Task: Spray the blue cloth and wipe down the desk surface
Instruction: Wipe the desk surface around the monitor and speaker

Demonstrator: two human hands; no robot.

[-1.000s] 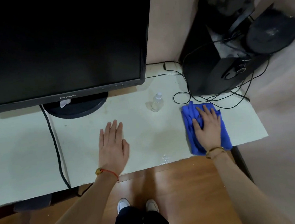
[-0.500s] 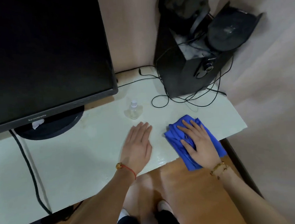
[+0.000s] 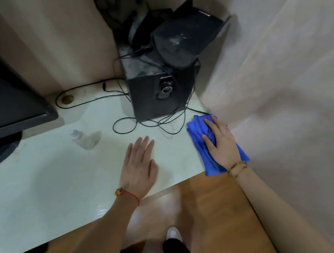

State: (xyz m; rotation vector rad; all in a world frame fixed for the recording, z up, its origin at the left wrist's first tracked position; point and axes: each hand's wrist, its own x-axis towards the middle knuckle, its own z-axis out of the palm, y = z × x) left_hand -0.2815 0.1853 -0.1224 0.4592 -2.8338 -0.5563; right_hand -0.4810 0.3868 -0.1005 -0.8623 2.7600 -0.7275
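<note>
The blue cloth (image 3: 199, 141) lies crumpled at the right end of the white desk (image 3: 46, 187), next to the wall, its near corner hanging over the front edge. My right hand (image 3: 221, 143) presses flat on top of it, fingers spread. My left hand (image 3: 139, 167) rests palm down on the bare desk near the front edge, holding nothing. A small clear spray bottle (image 3: 82, 138) stands behind and to the left of my left hand, blurred.
A black speaker box (image 3: 159, 94) with dusty gear piled on it fills the back right corner. Its black cables (image 3: 149, 123) loop over the desk just behind my hands. A black monitor (image 3: 8, 99) on its stand is at the left. Wood floor and my shoe show below.
The view has swung to the right. My right hand has slid the cloth from near the front edge to the right end of the desk by the wall. My left hand stays flat.
</note>
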